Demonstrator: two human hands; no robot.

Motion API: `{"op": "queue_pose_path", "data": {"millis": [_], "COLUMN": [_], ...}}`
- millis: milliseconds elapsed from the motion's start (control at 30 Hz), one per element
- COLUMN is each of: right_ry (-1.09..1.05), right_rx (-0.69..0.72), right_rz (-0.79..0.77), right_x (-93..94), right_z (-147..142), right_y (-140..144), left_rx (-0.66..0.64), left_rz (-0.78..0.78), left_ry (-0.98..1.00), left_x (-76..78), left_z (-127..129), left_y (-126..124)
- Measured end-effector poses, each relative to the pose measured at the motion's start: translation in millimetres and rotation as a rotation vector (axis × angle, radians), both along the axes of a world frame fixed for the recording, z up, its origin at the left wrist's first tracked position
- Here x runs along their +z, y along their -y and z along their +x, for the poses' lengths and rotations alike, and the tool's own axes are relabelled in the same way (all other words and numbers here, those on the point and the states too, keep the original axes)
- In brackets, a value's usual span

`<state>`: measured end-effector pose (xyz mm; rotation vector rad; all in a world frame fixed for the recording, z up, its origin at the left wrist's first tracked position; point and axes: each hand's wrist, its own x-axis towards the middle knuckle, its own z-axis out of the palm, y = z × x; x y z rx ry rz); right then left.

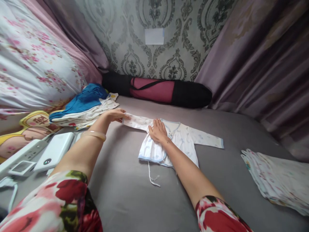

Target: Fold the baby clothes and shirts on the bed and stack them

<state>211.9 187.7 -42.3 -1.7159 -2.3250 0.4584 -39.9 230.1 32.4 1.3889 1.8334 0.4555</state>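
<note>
A small white baby shirt [183,138] with pale blue trim lies spread flat on the grey bed sheet [135,193], sleeves out to both sides and a tie string trailing toward me. My left hand [116,115] pinches the cuff of the shirt's left sleeve [136,121]. A pale bangle sits on that wrist. My right hand [158,131] presses flat, fingers apart, on the shirt's left shoulder near the neckline.
A pile of clothes with a blue garment [84,98] on top lies at the left. Folded printed cloths [277,178] sit at the right. A black and maroon bag [156,90] lies along the wall. A white power bank [54,151] and power strip [21,154] rest near left.
</note>
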Motion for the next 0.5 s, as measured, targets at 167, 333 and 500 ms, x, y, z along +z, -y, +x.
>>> {"op": "queue_pose_path", "data": {"millis": [167,333,500], "right_ry": [0.038,0.061,0.066], "right_rx": [-0.026,-0.080,-0.086], "right_rz": [0.040,0.043,0.059], "right_x": [-6.4,-10.4,-14.5], "right_z": [-2,-5,-6], "right_y": [-3,-5,-7], "left_rx": [0.069,-0.026,-0.110], "left_rz": [-0.003,0.236,0.209], "left_ry": [-0.130,-0.651,-0.842], "left_x": [-19.4,-48.8,-57.9], "left_z": [2,15,21], "left_y": [10,25,34]}}
